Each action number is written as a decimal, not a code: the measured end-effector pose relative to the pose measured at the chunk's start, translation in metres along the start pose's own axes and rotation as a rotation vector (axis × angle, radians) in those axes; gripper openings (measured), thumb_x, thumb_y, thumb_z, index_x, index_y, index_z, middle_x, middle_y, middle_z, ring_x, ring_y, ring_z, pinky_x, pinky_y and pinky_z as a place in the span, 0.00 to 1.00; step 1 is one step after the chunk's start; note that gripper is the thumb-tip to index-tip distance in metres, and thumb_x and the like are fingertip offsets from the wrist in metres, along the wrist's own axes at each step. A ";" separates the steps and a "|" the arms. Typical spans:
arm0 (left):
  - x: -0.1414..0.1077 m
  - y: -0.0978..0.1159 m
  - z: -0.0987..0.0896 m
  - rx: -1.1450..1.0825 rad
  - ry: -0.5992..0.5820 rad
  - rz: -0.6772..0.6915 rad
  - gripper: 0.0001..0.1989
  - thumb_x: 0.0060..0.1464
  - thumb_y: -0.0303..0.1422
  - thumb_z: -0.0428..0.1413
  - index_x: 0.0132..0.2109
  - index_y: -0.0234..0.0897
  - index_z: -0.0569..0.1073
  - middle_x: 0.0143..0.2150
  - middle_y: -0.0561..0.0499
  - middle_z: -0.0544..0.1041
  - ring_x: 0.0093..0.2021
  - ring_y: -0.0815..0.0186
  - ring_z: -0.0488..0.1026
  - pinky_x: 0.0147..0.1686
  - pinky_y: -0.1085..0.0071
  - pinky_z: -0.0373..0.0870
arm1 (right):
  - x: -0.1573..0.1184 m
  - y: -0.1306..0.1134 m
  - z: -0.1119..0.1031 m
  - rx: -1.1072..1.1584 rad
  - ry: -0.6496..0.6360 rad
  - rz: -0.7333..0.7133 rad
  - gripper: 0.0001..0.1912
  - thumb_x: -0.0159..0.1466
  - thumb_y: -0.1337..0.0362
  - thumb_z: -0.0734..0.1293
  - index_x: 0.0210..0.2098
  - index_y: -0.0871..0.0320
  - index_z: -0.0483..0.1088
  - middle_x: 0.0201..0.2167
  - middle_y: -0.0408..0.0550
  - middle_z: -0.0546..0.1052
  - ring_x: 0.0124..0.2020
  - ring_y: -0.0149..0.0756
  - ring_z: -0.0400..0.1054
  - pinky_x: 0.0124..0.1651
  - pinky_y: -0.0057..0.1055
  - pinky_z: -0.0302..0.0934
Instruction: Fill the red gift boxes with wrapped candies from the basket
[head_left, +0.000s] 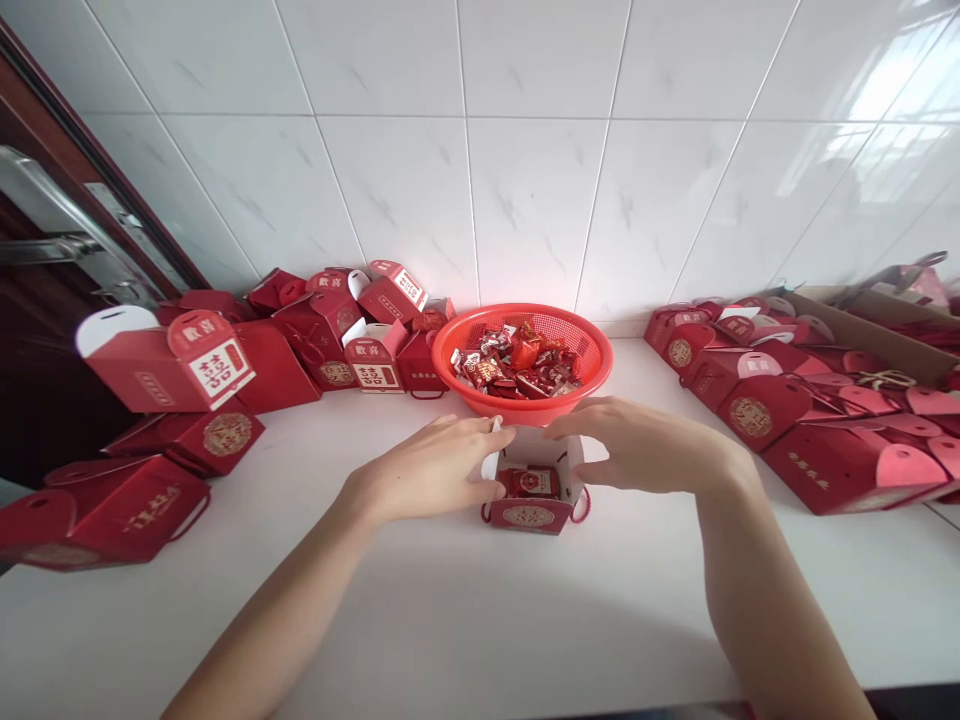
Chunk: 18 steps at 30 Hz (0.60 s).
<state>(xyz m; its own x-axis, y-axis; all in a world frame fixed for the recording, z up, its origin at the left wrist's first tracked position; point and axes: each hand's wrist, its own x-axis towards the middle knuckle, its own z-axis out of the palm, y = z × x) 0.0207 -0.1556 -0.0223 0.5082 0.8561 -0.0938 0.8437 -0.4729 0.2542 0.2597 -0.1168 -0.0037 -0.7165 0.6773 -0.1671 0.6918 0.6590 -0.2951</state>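
Observation:
A small red candy box stands upright on the white table, its top open and white inside walls showing. Wrapped red sweets lie inside it. My left hand is at the box's left side, thumb and fingers bent around the white flap there. On the opposite side, my right hand curves over the right flap with its thumb low and fingers above. Red cord handles stick out at the box's lower sides. Directly behind the box is a red plastic basket full of wrapped sweets.
Several red boxes are piled on the left, near a dark door with a metal handle. Rows of similar boxes fill the right, beside a cardboard carton. A tiled wall rises behind the white table.

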 end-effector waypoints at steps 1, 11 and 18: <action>0.000 0.000 0.000 -0.001 -0.021 -0.005 0.16 0.58 0.38 0.55 0.52 0.45 0.74 0.56 0.48 0.77 0.57 0.53 0.73 0.51 0.63 0.67 | 0.001 0.001 0.000 0.009 0.003 -0.004 0.19 0.62 0.65 0.66 0.53 0.53 0.73 0.51 0.51 0.77 0.51 0.47 0.70 0.44 0.35 0.62; -0.001 0.003 -0.004 -0.075 0.102 0.061 0.21 0.62 0.39 0.54 0.62 0.51 0.69 0.62 0.51 0.71 0.59 0.56 0.70 0.54 0.65 0.67 | 0.005 0.002 -0.002 0.070 -0.024 0.003 0.24 0.62 0.60 0.67 0.58 0.51 0.70 0.55 0.51 0.75 0.56 0.48 0.67 0.51 0.38 0.62; 0.002 0.007 0.000 -0.220 0.080 -0.010 0.28 0.58 0.42 0.58 0.65 0.53 0.65 0.55 0.49 0.69 0.48 0.59 0.74 0.44 0.67 0.72 | 0.013 0.002 0.000 0.190 -0.007 -0.076 0.29 0.60 0.59 0.70 0.61 0.48 0.67 0.56 0.48 0.75 0.54 0.46 0.67 0.50 0.36 0.61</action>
<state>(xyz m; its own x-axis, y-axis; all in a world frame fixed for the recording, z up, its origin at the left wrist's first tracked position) 0.0276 -0.1572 -0.0205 0.4775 0.8783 -0.0226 0.7860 -0.4155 0.4578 0.2524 -0.1067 -0.0064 -0.7670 0.6254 -0.1438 0.6069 0.6342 -0.4790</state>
